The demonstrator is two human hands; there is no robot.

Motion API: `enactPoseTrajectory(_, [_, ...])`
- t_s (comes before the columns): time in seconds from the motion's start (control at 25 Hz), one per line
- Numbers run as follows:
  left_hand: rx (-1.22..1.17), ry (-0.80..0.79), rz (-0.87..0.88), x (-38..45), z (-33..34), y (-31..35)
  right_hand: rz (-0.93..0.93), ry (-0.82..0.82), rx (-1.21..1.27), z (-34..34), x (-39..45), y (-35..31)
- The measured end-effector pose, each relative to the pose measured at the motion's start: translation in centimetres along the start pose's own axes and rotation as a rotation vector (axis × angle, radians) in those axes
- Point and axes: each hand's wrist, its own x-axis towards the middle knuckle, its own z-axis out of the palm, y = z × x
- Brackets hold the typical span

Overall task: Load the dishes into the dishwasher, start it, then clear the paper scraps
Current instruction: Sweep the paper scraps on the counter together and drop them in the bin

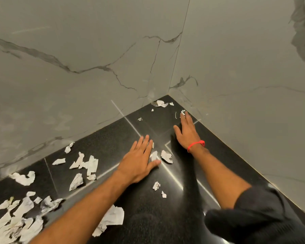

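Left hand (139,156) flat on dark floor (148,217), fingers straight, touching paper scrap (154,155) at its right edge. Right hand (187,131) flat, fingers extended, fingertips at small scrap (182,113) near far wall corner. Paper scraps (21,213) strewn thickly near left, more along left wall (77,59).

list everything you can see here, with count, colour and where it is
paper scraps: many, white, crumpled, spread over the floor, thickest at lower left, a few in the far corner
floor: one, glossy black tiles with pale grout lines
walls: two, grey marble with dark veins, meeting in a corner
wristband: one, red, on the right wrist
sleeve: one, black, right arm
left hand: flat on the floor, touching scraps
right hand: fingers straight, reaching to scraps near the corner
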Motion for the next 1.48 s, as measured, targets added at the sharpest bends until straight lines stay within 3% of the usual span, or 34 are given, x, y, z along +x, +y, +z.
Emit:
enactPoseTrajectory(0.16, [-0.077,0.013,-0.054,-3.5,0.8,1.0,-0.034,-0.104,-0.215,2.0,3.6,-0.2])
enactPoseTrajectory(0.28, [-0.061,0.017,-0.096,-2.7,0.3,1.4,-0.126,0.093,0.032,3.5,4.3,-1.2])
enactPoseTrajectory(0.36, [-0.067,-0.032,-0.092,-2.3,0.0,1.2,-0.109,0.131,-0.003,3.2,6.1,-1.5])
enactPoseTrajectory(0.52, [-0.095,-0.078,-0.104,-2.1,-0.2,0.9,0.019,-0.069,-0.199,2.3,10.3,-1.9])
enactPoseTrajectory(0.72, [-0.108,-0.056,-0.104,-2.1,0.0,1.3,-0.334,-0.207,-0.278,6.6,6.9,-6.6])
enactPoseTrajectory(0.84, [-0.167,-0.028,-0.067,-2.2,-1.0,1.3,-0.48,-0.219,-0.179,9.0,1.0,-7.5])
enactPoseTrajectory(0.96, [-0.182,-0.009,-0.027,-2.5,-1.7,1.6,-0.423,-0.303,0.213,8.3,-3.0,-6.3])
enactPoseTrajectory(1.08, [-0.134,-0.077,-0.067,-2.5,-1.8,1.7,-0.248,-0.079,0.457,4.6,-2.5,-4.6])
enactPoseTrajectory(1.16, [-0.102,-0.105,-0.083,-2.4,-1.8,1.8,-0.111,0.034,0.381,2.4,-0.9,-2.9])
enactPoseTrajectory(1.24, [-0.099,-0.116,-0.092,-2.3,-1.9,1.8,-0.068,-0.091,0.277,1.8,-0.6,-2.0])
enactPoseTrajectory(1.36, [-0.101,-0.117,-0.091,-2.3,-2.2,2.1,-0.163,-0.286,0.09,4.6,-3.2,-3.2])
enactPoseTrajectory(1.48, [-0.169,-0.025,-0.091,-2.8,-2.7,2.0,-0.232,-0.163,0.153,6.6,-6.8,-4.2])
